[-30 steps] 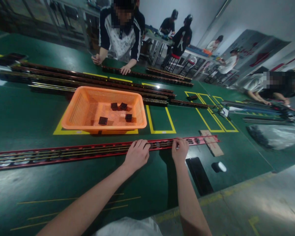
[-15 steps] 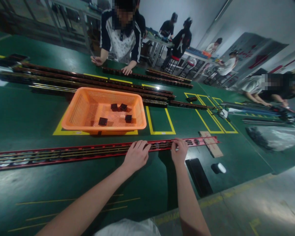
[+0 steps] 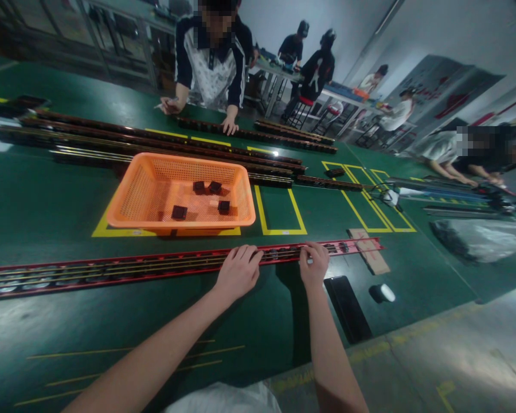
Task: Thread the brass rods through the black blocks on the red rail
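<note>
A long, narrow red rail (image 3: 112, 271) runs across the green table, with thin brass-coloured strips and dark parts lying along its channel. My left hand (image 3: 239, 271) rests over it near the middle, fingers curled down around its edges. Further right along the same rail, my right hand (image 3: 314, 265) is closed, thumb and forefinger bent together in a pinch at the channel. Whatever lies between those fingertips is too small to make out. The rail's right end lies over a piece of brown cardboard (image 3: 375, 261).
Behind the rail stands an orange basket (image 3: 124, 198) with several black square parts (image 3: 179, 212). Dark rail bundles (image 3: 176, 143) lie beyond, near a co-worker (image 3: 210, 63) holding a pen-like thing. A black phone (image 3: 348, 310) and a white-topped object (image 3: 382, 293) sit front right; loose brass strips (image 3: 124, 349) front left.
My hands keep almost the same place on the rail. Across the table, the co-worker's hand on the dark rail has shifted slightly right, and the pen-holding hand has turned.
</note>
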The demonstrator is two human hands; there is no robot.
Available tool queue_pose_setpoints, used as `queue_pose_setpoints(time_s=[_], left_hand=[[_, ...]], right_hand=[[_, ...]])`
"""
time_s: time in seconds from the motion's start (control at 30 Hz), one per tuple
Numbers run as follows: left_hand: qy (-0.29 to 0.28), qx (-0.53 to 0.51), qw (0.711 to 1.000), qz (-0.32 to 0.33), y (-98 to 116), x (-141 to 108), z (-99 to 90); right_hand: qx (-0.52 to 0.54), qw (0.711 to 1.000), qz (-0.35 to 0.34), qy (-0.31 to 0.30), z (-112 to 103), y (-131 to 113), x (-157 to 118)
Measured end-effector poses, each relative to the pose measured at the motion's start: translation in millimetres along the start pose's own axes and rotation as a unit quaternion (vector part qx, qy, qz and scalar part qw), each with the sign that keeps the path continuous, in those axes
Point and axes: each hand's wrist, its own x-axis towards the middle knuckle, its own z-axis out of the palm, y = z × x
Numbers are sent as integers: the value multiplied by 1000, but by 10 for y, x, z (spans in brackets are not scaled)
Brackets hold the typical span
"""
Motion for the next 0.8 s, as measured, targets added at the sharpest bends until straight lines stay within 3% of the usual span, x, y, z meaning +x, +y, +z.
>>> queue_pose_setpoints(time_s=[0.43,0.8], left_hand=[[7,-10,1000,-14,1,-2,12],[9,-15,1000,-14,-5,-5,6]], right_hand=[[10,999,-3,-52,4,-3,16],[12,994,51,-98,35,6,-8]])
